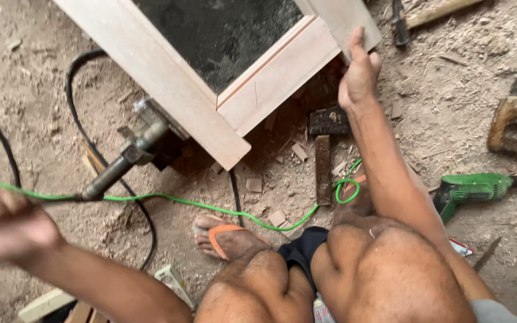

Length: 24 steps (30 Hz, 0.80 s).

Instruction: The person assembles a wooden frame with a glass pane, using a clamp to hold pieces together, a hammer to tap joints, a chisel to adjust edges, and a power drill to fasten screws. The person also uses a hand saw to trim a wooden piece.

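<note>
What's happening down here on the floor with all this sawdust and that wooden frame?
A person squats on a sawdust-covered floor beside a wooden frame. The right hand rests on the frame's edge. The left hand, blurred, is raised at the left; whether it grips anything is unclear. A bar clamp sits on the frame's corner. A green cord crosses the floor, and a green drill lies to the right.

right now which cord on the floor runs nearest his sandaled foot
The bright green cord: it curves just past the toes of the sandaled foot. The black cables lie further left, apart from the foot, and are thicker and dark.
</note>
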### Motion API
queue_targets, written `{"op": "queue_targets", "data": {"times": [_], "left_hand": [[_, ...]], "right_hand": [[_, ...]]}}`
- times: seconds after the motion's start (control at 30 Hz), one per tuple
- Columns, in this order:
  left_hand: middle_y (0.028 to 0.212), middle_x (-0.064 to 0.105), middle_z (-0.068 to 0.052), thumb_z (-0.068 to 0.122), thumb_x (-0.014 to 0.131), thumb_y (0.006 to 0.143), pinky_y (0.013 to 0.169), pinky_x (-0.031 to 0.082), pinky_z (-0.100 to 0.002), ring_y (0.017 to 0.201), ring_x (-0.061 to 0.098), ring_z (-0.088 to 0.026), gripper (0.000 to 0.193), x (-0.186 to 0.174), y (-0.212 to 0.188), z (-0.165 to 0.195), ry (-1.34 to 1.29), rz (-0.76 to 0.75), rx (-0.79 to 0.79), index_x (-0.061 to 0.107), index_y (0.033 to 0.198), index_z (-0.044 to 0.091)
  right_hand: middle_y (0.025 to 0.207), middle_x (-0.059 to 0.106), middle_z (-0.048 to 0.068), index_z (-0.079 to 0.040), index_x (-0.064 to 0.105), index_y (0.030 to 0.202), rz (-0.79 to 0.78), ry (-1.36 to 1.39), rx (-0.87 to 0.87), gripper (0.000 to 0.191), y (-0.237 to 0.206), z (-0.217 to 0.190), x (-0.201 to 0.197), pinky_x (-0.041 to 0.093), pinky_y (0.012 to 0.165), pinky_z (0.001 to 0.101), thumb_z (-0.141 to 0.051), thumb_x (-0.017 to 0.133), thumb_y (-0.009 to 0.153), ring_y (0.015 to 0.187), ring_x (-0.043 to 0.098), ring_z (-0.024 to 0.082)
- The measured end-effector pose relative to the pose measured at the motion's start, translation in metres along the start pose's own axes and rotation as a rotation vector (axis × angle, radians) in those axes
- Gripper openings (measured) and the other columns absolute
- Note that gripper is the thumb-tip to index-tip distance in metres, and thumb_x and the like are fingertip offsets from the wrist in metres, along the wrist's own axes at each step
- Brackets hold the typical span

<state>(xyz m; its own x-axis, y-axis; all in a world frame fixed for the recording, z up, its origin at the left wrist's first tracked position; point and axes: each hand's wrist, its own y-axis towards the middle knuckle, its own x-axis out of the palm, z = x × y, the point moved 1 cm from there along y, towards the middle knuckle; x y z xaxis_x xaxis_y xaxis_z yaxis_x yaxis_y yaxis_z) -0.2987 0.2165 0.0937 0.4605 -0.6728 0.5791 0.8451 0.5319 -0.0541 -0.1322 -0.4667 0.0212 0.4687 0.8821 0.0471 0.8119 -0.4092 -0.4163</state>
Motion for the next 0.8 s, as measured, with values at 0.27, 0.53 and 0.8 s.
{"op": "queue_targets", "data": {"times": [0.27,0.53,0.8], "left_hand": [[0.080,0.064,-0.006,0.057,0.043,0.112,0.063,0.052,-0.032,0.068,0.058,-0.018,0.065,0.021,-0.197,-0.070,0.608,0.268,-0.414,0.061,0.127,-0.004],[0.111,0.063,-0.002,0.035,0.051,0.116,0.089,0.050,-0.027,0.101,0.058,-0.014,0.037,0.039,-0.122,-0.074,0.982,0.258,0.037,0.057,0.131,0.002],[0.104,0.071,-0.008,0.026,0.053,0.122,0.095,0.061,-0.033,0.095,0.069,-0.015,0.027,0.064,-0.062,-0.055,0.994,0.099,-0.063,0.064,0.107,0.006]], "right_hand": [[0.138,0.065,0.016,-0.001,0.052,0.129,0.072,0.008,-0.010,0.060,0.005,0.010,-0.006,0.022,0.127,0.0497,-0.047,0.070,0.093,0.143,0.051,0.029],[0.140,0.065,0.013,0.000,0.054,0.135,0.037,-0.026,-0.041,0.066,0.010,0.012,-0.004,0.021,0.125,0.0485,-0.048,0.068,0.093,0.142,0.048,0.024],[0.160,0.043,0.017,-0.001,0.047,0.143,0.113,0.023,0.068,0.081,0.015,0.018,-0.011,0.002,0.124,0.0563,-0.052,0.072,0.087,0.154,0.025,0.029]]}}
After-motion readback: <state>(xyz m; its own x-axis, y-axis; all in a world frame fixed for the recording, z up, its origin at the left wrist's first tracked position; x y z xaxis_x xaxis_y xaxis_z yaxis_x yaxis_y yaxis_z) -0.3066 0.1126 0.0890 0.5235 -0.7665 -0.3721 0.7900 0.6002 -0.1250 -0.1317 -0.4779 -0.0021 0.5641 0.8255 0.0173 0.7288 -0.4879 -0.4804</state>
